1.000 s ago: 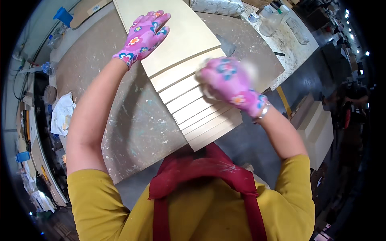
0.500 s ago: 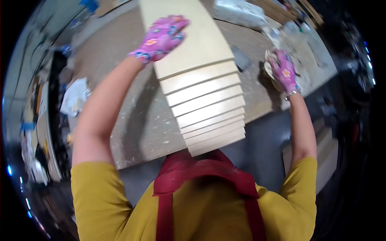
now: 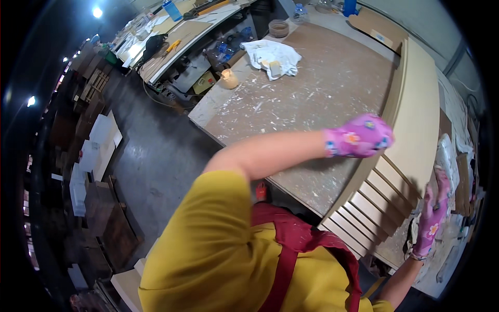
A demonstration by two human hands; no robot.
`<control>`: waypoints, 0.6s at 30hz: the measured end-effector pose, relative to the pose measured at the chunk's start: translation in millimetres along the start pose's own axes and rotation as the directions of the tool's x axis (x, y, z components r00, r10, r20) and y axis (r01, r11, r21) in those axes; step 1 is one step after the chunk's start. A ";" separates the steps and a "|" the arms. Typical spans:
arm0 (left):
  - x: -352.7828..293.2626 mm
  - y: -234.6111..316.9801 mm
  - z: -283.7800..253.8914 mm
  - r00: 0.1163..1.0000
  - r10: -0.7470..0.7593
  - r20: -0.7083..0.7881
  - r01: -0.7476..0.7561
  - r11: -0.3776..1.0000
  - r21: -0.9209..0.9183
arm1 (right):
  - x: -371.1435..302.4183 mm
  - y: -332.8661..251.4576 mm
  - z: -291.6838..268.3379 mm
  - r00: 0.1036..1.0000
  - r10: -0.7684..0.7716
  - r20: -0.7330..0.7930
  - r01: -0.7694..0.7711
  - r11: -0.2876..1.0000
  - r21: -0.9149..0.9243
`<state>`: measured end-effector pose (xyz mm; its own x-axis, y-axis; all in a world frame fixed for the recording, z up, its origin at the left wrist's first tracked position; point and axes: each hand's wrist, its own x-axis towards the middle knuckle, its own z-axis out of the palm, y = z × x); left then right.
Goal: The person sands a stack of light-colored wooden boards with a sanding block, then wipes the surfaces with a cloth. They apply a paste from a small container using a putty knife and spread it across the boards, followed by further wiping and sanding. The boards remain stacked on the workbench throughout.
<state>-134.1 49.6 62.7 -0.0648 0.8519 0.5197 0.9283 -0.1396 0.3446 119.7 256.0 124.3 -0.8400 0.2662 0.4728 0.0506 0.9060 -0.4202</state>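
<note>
A stack of pale, stepped wooden panels [image 3: 413,122] lies along the right side of the table, their ends fanned out toward me. My left hand [image 3: 361,136], in a pink flowered glove, is at the stack's left edge. Its fingers curl down, and what they hold, if anything, is hidden. Right of the fanned ends is my right hand [image 3: 433,216], gloved alike, with thumb and fingers apart. Beside its palm, a crumpled pale rag [image 3: 411,234] shows in part; I see no grip on it.
The worn brown table [image 3: 322,78] bears a white cloth [image 3: 273,57], an orange-tan cup [image 3: 228,79] and a round tub [image 3: 279,28]. Another workbench [image 3: 179,39] stands to the far left, past the grey floor. Boxes and boards [image 3: 104,197] are stacked at the left.
My view has swung left, so the panels now appear at the right. My left hand has gone from the top panel's face to the stack's edge. My right hand's fingers have spread off the rag.
</note>
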 end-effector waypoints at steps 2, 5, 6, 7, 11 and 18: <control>-64.4 -8.0 -61.4 0.971 -0.237 -0.039 0.235 0.970 -0.061 | 18.5 -59.0 26.8 0.990 -0.055 0.129 0.056 0.998 0.002; -168.4 -57.6 -162.8 0.770 -0.592 -0.237 0.637 0.691 0.340 | 37.8 -135.2 76.7 0.964 -0.073 0.255 0.061 0.997 0.053; -200.2 -79.1 -190.3 0.490 -0.725 -0.484 0.651 0.674 -0.349 | 49.5 -152.9 98.7 0.960 -0.116 0.255 0.092 0.990 0.102; -250.1 -108.3 -216.5 0.390 -0.751 -0.532 0.552 0.654 -0.518 | 69.2 -173.6 123.0 0.940 -0.099 0.325 0.035 0.980 0.198; -328.1 -136.0 -280.6 0.429 -0.785 -0.446 0.903 0.374 0.210 | 149.3 -190.9 264.6 0.904 -0.161 0.397 0.018 0.940 0.340; -337.7 -183.2 -257.0 0.410 -0.874 -0.261 0.900 0.342 0.268 | 239.2 -216.7 453.8 0.943 0.082 0.322 -0.124 0.986 0.112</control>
<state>-376.3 -342.2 24.9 -0.9334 0.3395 0.1162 0.3577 0.8547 0.3762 -337.4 -26.1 -23.0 -0.9621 0.2193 0.1621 0.0935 0.8236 -0.5594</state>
